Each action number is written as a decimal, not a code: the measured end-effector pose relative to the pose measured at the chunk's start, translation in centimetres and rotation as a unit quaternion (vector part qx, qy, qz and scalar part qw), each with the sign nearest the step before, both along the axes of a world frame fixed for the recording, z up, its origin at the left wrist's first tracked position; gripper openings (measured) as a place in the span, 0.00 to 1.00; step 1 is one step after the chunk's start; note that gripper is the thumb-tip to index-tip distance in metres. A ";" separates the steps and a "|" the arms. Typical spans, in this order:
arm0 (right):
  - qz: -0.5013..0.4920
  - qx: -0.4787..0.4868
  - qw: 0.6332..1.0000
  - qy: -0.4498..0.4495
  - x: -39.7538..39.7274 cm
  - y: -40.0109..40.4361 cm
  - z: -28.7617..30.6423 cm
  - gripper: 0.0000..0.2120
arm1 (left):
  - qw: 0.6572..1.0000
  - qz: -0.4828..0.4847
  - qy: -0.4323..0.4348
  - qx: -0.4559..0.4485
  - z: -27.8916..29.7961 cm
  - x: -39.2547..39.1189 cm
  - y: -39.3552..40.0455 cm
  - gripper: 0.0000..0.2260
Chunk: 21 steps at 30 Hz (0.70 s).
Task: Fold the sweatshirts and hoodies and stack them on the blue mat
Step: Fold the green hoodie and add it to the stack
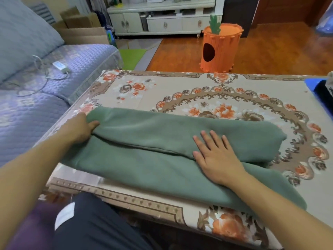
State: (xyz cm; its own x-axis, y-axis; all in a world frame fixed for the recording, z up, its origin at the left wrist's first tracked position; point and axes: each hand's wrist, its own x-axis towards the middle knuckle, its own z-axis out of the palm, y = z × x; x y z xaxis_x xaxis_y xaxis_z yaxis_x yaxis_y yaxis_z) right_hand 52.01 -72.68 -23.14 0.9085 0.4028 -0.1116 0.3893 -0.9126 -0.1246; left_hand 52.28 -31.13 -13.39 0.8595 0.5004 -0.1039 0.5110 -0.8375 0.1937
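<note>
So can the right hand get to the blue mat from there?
Probably yes. The right hand lies flat on the green sweatshirt, and only bare tablecloth lies between it and the blue mat at the far right edge, though it looks like a stretch.

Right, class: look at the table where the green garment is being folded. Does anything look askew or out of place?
Yes, slightly. The green sweatshirt lies at a slant, and its near right end spills over the table's front edge. The left hand grips one end; the right hand presses flat on it. Nothing looks damaged.
</note>
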 end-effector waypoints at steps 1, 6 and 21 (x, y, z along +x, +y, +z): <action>0.002 -0.005 1.000 -0.003 0.1 -0.2 0.0 0.30 | 1.000 -0.004 -0.002 -0.023 0.8 0.1 -0.5 0.23; 0.006 -0.003 1.000 -0.004 0.1 -0.5 0.3 0.30 | 0.961 -0.013 0.054 -0.270 10.1 0.7 -5.9 0.13; -0.279 0.547 0.743 0.266 2.3 -18.2 6.4 0.20 | 0.927 -0.339 0.050 -0.153 2.4 0.4 -43.3 0.17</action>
State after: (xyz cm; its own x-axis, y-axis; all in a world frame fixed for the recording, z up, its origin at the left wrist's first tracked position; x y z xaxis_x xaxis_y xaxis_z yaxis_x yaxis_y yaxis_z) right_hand 54.32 -90.86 -16.73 0.9124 0.0936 -0.3986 -0.3825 -0.1520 -0.9114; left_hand 52.67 -74.44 -10.94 0.9442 -0.2165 -0.2482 -0.0836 -0.8864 0.4553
